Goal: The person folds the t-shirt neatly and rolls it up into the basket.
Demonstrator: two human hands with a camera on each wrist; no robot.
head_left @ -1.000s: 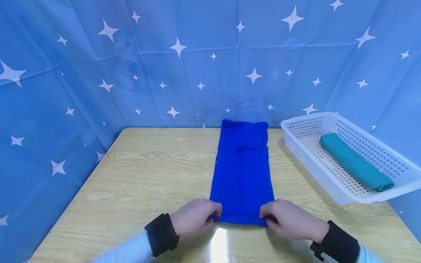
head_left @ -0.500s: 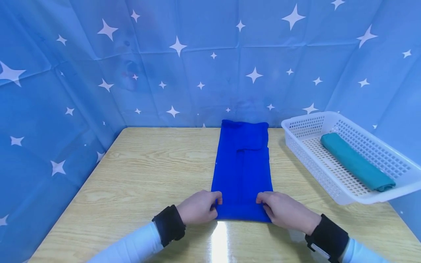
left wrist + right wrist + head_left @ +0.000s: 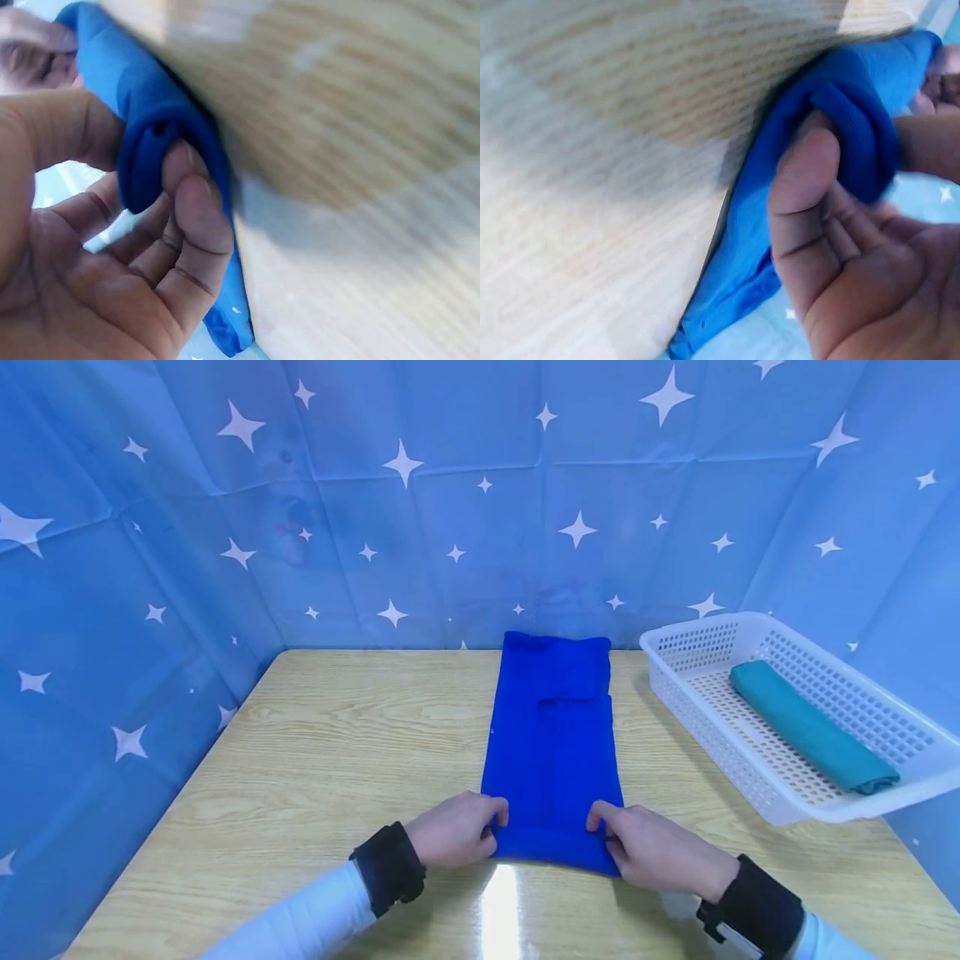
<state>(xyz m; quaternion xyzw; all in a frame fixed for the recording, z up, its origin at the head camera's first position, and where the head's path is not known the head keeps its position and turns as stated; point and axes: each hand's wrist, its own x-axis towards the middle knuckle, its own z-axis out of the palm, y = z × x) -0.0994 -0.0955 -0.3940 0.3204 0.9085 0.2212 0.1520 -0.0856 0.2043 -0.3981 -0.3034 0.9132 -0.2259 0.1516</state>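
Both my hands are on the blue cloth, one to each near corner. My left hand (image 3: 459, 829) pinches the left corner and my right hand (image 3: 654, 847) pinches the right, fingers curled round the layers on both sides. A grip at either end, I'd say, keeps that near edge level and stops one side running ahead of the other.

The blue cloth (image 3: 551, 752) lies lengthwise on the bench (image 3: 360, 735), straight out in front of me. Its near end is turned over into a band, and from the wrists I see the layers end-on, curling in on themselves between my fingers. Held this snugly, the turn probably won't spring loose. The far end reaches the bench's back edge, by the starry backdrop (image 3: 450, 502); whether it touches, I can't tell. Lying flat and full length like that likely helps the layers sit true.

Over on my right, well apart from the work, the white basket (image 3: 708, 739) holds a teal bundle (image 3: 813, 727), lying lengthwise. Off to the side, it seems handy without crowding my elbows.
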